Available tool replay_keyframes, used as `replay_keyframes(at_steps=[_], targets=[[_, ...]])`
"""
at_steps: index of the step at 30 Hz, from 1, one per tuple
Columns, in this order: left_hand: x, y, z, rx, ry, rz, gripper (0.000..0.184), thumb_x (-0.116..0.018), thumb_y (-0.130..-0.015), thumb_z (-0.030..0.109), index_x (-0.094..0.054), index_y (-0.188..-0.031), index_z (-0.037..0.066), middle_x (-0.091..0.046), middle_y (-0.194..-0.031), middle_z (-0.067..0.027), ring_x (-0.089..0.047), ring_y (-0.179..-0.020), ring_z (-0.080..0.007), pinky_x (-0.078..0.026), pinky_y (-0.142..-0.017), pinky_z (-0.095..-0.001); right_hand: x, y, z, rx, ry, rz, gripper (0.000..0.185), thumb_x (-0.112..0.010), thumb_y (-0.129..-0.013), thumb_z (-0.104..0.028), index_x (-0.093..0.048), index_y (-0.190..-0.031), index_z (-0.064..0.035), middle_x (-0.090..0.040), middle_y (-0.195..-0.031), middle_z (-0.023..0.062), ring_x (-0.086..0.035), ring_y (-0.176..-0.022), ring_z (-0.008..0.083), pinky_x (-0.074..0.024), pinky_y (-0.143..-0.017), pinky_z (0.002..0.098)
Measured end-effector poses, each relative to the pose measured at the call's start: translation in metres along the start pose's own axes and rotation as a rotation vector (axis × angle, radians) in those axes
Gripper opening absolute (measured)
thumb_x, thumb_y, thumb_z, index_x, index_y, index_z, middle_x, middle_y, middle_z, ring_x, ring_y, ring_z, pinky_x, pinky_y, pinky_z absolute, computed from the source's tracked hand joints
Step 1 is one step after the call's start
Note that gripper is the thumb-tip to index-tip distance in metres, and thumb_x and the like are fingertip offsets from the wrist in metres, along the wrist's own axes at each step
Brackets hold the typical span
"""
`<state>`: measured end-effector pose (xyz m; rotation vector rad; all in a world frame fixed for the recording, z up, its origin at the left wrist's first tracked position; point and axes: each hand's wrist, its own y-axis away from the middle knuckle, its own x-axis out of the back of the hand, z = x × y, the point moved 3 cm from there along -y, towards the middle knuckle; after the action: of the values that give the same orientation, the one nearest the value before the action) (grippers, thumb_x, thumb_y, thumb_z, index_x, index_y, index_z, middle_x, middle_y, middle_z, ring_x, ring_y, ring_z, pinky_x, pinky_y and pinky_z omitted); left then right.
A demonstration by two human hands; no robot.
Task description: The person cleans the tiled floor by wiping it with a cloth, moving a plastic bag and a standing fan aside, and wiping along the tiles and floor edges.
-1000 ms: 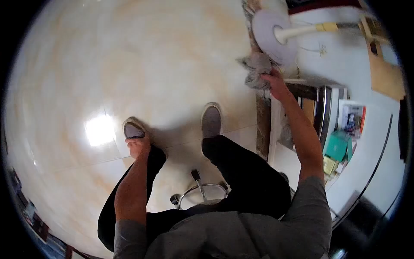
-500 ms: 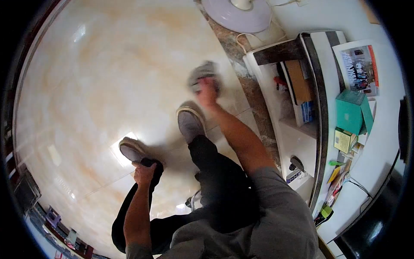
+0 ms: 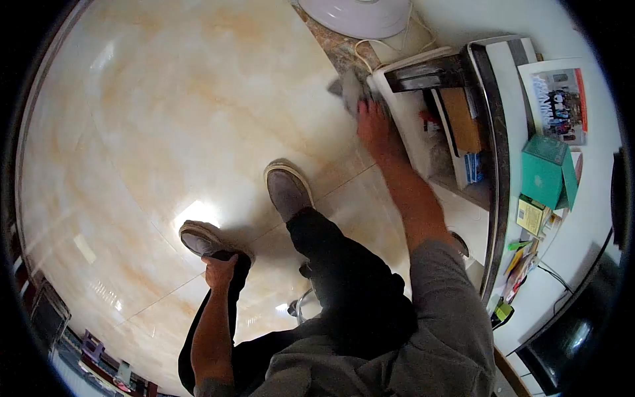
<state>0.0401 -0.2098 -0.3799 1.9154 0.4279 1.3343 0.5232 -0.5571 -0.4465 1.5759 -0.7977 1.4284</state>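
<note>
My right hand point(image 3: 374, 126) is at the brown marble strip point(image 3: 336, 45) along the floor's edge, beside the white cabinet. It holds a crumpled grey cloth point(image 3: 354, 89) against the strip; the cloth is slightly blurred, and part of it lies under my fingers. My left hand point(image 3: 219, 270) is closed round the black trouser leg point(image 3: 242, 264) just above my left shoe point(image 3: 200, 238). The right shoe point(image 3: 288, 190) rests flat on the glossy cream tiles point(image 3: 198, 119).
The cabinet point(image 3: 403, 126) holds books and a brown board. On its top lie a green box point(image 3: 546, 172), a yellow box point(image 3: 531, 215) and a photo print point(image 3: 562, 102). A pale round base point(image 3: 357, 16) with a white cable stands at the wall.
My right hand has moved forward and to the right with the cloth, from the open tiles onto the marble strip by the cabinet. The left hand stays at the trouser leg.
</note>
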Motion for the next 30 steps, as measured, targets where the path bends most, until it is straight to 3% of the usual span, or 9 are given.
replay_keyframes(at_steps=[1, 3, 6, 9, 13, 17, 19, 26, 30], targets=[[0.0, 0.001, 0.0, 0.0, 0.014, -0.006, 0.098, -0.082, -0.067, 0.055, -0.03, -0.124, -0.005, -0.065, -0.111, -0.0309, -0.064, -0.107, -0.0435, -0.051, -0.095, -0.0477, -0.013, 0.046, 0.002, -0.104, 0.056, 0.133, 0.044, -0.058, -0.086, -0.007, -0.051, -0.13, -0.0066, -0.045, -0.14, 0.0206, -0.046, -0.124, 0.0404, -0.0402, -0.103, 0.0532], [-0.001, 0.002, 0.0, -0.007, 0.033, -0.015, 0.098, -0.082, -0.067, 0.055, -0.03, -0.124, -0.005, -0.065, -0.11, -0.0311, -0.065, -0.107, -0.0435, -0.051, -0.095, -0.0478, -0.046, 0.145, 0.019, -0.4, -0.02, -0.055, 0.06, -0.067, -0.084, -0.014, -0.043, -0.138, -0.0041, -0.044, -0.137, 0.0237, -0.042, -0.128, 0.0439, -0.0395, -0.104, 0.0556], [0.0, 0.003, 0.0, 0.01, 0.012, 0.006, 0.098, -0.082, -0.067, 0.056, -0.03, -0.124, -0.005, -0.064, -0.111, -0.0314, -0.065, -0.107, -0.0435, -0.051, -0.095, -0.0476, -0.04, 0.258, 0.018, -0.247, 0.007, -0.335, 0.065, -0.07, -0.082, -0.016, -0.042, -0.139, -0.0037, -0.045, -0.135, 0.0247, -0.044, -0.125, 0.0441, -0.0423, -0.102, 0.0515], [-0.002, 0.005, -0.004, -0.005, 0.046, -0.004, 0.099, -0.082, -0.066, 0.055, -0.03, -0.124, -0.005, -0.062, -0.116, -0.032, -0.063, -0.11, -0.0431, -0.05, -0.097, -0.0474, -0.023, 0.25, 0.018, -0.316, -0.235, -0.319, 0.061, -0.071, -0.08, -0.014, -0.047, -0.135, -0.003, -0.046, -0.134, 0.0246, -0.046, -0.125, 0.0437, -0.0422, -0.104, 0.0491], [-0.003, -0.001, -0.007, 0.021, 0.061, 0.001, 0.1, -0.083, -0.065, 0.054, -0.03, -0.125, -0.007, -0.059, -0.123, -0.0331, -0.06, -0.116, -0.0432, -0.047, -0.101, -0.0467, 0.023, 0.119, -0.004, -0.094, -0.268, 0.167, 0.048, -0.064, -0.08, 0.003, -0.052, -0.126, -0.0021, -0.048, -0.133, 0.0213, -0.051, -0.121, 0.0405, -0.0443, -0.101, 0.048], [-0.014, -0.004, -0.012, 0.034, 0.075, 0.038, 0.103, -0.084, -0.065, 0.053, -0.031, -0.126, -0.01, -0.057, -0.127, -0.0329, -0.057, -0.12, -0.0438, -0.045, -0.103, -0.0456, 0.016, 0.045, 0.02, 0.121, -0.038, 0.165, 0.041, -0.054, -0.091, -0.012, -0.052, -0.132, -0.0044, -0.045, -0.141, 0.023, -0.05, -0.124, 0.0386, -0.0441, -0.102, 0.0488], [-0.018, -0.005, -0.017, 0.008, 0.136, 0.049, 0.104, -0.084, -0.065, 0.053, -0.031, -0.128, -0.01, -0.057, -0.128, -0.0329, -0.056, -0.122, -0.0434, -0.044, -0.104, -0.0454, -0.005, 0.061, 0.032, 0.145, 0.223, 0.057, 0.04, -0.05, -0.094, -0.015, -0.052, -0.132, -0.0025, -0.047, -0.138, 0.023, -0.054, -0.121, 0.0361, -0.0467, -0.099, 0.0472], [-0.031, -0.005, -0.035, 0.001, 0.127, 0.146, 0.108, -0.083, -0.065, 0.056, -0.03, -0.13, -0.012, -0.056, -0.128, -0.0337, -0.056, -0.122, -0.0432, -0.044, -0.105, -0.0452, -0.051, 0.229, 0.081, -0.237, 0.169, -0.005, 0.035, -0.053, -0.089, -0.011, -0.052, -0.122, -0.0002, -0.048, -0.133, 0.0225, -0.057, -0.105, 0.0369, -0.049, -0.09, 0.0499], [-0.047, -0.007, -0.055, -0.082, 0.188, 0.194, 0.111, -0.082, -0.068, 0.058, -0.028, -0.135, -0.013, -0.051, -0.133, -0.0359, -0.053, -0.125, -0.0444, -0.043, -0.106, -0.045, -0.066, 0.369, 0.073, -0.229, 0.201, 0.208, 0.037, -0.06, -0.085, -0.012, -0.056, -0.12, -0.0015, -0.05, -0.13, 0.0235, -0.055, -0.103, 0.0382, -0.0484, -0.089, 0.0481]])
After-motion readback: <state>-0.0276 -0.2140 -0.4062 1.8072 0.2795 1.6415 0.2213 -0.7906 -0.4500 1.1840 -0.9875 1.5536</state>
